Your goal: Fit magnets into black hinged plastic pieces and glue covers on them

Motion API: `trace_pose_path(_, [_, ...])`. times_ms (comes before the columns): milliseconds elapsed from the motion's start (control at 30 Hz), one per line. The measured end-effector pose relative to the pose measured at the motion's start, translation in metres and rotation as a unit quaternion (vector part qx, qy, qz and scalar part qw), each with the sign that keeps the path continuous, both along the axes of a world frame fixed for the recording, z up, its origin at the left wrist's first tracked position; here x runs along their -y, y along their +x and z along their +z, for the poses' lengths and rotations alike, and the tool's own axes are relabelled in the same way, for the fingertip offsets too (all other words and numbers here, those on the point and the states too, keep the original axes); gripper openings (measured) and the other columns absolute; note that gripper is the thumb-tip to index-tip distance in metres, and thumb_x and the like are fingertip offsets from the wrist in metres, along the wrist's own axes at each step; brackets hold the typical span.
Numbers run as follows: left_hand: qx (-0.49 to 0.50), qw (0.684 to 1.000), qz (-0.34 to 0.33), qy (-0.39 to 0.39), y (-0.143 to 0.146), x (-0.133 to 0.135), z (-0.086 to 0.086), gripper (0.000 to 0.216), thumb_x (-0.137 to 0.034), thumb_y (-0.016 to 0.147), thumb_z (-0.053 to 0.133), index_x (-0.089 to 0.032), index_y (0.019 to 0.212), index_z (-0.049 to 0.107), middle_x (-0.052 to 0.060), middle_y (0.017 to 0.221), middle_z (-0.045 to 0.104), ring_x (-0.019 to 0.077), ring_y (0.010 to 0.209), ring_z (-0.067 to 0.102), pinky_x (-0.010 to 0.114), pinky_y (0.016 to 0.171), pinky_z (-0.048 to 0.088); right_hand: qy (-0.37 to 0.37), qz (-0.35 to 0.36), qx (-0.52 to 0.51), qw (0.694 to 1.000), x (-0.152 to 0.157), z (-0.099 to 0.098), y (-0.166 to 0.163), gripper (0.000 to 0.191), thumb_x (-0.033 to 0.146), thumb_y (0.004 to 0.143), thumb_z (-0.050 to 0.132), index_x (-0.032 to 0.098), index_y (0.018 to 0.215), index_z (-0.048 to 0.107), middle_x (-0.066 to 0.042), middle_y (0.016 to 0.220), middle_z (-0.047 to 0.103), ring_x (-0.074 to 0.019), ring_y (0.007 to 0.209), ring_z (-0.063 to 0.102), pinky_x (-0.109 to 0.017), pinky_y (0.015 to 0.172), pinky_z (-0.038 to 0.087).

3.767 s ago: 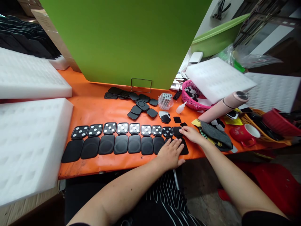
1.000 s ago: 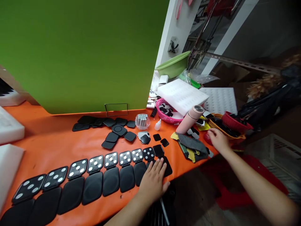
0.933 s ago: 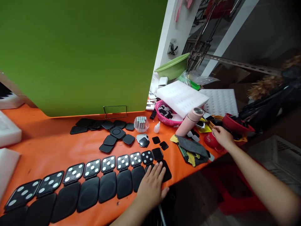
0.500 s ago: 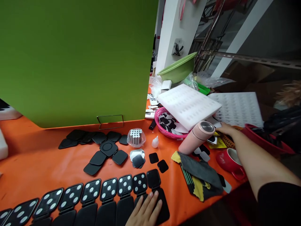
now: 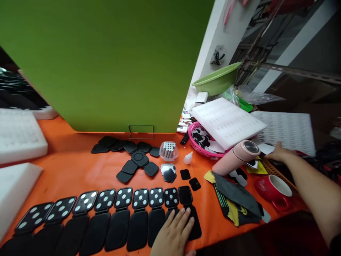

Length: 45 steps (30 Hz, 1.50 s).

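Observation:
My left hand (image 5: 177, 229) lies flat, fingers stretched, on the last of a row of black hinged folding pads (image 5: 112, 231). Most of their small square upper flaps bear white round dots, while the right-end flap (image 5: 185, 195) has none. On the right, my right hand (image 5: 279, 153) reaches behind the pink bottle, beside a white sheet (image 5: 266, 148) and an orange-brown basket (image 5: 274, 170). Its fingers are partly hidden and blurred, so I cannot make out anything held. Two loose black squares (image 5: 185, 174) lie beyond the row.
A pink bottle (image 5: 236, 156) leans near a pink basket (image 5: 192, 137) of black and white pieces. Before my right arm stands a red mug (image 5: 273, 188) beside a grey-yellow cloth (image 5: 237, 195). A green board (image 5: 106, 71) rises behind; white foam blocks (image 5: 20, 142) lie left.
The view has swung left, bringing the white foam blocks further into sight. My left hand stays on the end pad; my right hand is still by the basket, its wrist more raised.

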State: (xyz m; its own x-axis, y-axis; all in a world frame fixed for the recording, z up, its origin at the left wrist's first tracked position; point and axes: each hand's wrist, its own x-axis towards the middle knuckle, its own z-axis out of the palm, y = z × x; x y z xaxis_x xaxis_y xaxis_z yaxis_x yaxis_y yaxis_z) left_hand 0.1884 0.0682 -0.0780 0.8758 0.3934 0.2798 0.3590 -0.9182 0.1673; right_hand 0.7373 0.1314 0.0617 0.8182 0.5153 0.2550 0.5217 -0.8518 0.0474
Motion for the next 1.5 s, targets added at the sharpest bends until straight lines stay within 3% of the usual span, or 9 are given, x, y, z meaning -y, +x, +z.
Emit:
trace_pose_path(100, [0.009, 0.998, 0.008, -0.063, -0.002, 0.005, 0.001, 0.069, -0.057, 0.082, 0.035, -0.021, 0.138, 0.018, 0.005, 0.143, 0.023, 0.0213, 0.128, 0.03, 0.035, 0.104, 0.022, 0.035, -0.054, 0.0, 0.998, 0.017, 0.0, -0.016, 0.098, 0.038, 0.055, 0.075, -0.001, 0.132, 0.028, -0.037, 0.115, 0.04, -0.0375, 0.111, 0.039, -0.049, 0.082, 0.031])
trace_pose_path(267, [0.026, 0.993, 0.019, -0.116, -0.003, 0.009, 0.005, 0.067, -0.053, 0.081, 0.04, -0.024, 0.138, 0.02, 0.004, 0.144, 0.02, 0.0219, 0.129, 0.027, 0.038, 0.105, 0.022, 0.121, -0.096, 0.038, 0.987, 0.03, -0.005, -0.035, 0.094, 0.055, 0.06, 0.064, 0.007, 0.131, 0.028, -0.032, 0.122, 0.033, -0.0394, 0.113, 0.032, -0.047, 0.082, 0.033])
trace_pose_path(533, [0.02, 0.993, 0.014, -0.114, -0.005, 0.009, 0.006, 0.068, -0.05, 0.079, 0.045, -0.024, 0.137, 0.021, 0.003, 0.144, 0.02, 0.0215, 0.13, 0.026, 0.038, 0.105, 0.024, 0.194, -0.058, 0.063, 0.977, 0.023, 0.001, -0.055, 0.09, 0.057, 0.064, 0.058, 0.004, 0.13, 0.027, -0.028, 0.123, 0.033, -0.0395, 0.112, 0.032, -0.042, 0.087, 0.032])
trace_pose_path(767, [0.022, 0.995, 0.026, -0.099, -0.003, 0.01, 0.004, 0.068, -0.051, 0.08, 0.044, -0.026, 0.138, 0.019, 0.002, 0.144, 0.02, 0.021, 0.129, 0.027, 0.037, 0.105, 0.025, 0.202, -0.008, 0.076, 0.976, 0.016, -0.002, -0.06, 0.104, 0.058, 0.07, 0.053, -0.004, 0.135, 0.001, -0.031, 0.127, 0.026, -0.0384, 0.118, 0.025, -0.037, 0.099, 0.018])
trace_pose_path(1367, [0.004, 0.993, 0.02, -0.117, -0.002, 0.01, -0.003, 0.07, -0.048, 0.08, 0.043, -0.025, 0.139, 0.013, 0.002, 0.145, 0.012, 0.0226, 0.13, 0.024, 0.041, 0.105, 0.025, 0.195, 0.008, 0.055, 0.979, 0.009, -0.005, -0.061, 0.104, 0.057, 0.071, 0.054, -0.006, 0.135, 0.001, -0.03, 0.129, 0.023, -0.0369, 0.117, 0.022, -0.035, 0.099, 0.013])
trace_pose_path(1500, [0.001, 0.993, 0.019, -0.121, -0.001, 0.01, -0.005, 0.07, -0.046, 0.08, 0.043, -0.026, 0.139, 0.011, 0.003, 0.145, 0.01, 0.0224, 0.131, 0.022, 0.041, 0.105, 0.024, 0.205, 0.011, 0.049, 0.977, 0.006, -0.006, -0.059, 0.107, 0.051, 0.067, 0.063, -0.007, 0.134, 0.002, -0.032, 0.129, 0.023, -0.0363, 0.118, 0.02, -0.036, 0.099, 0.011])
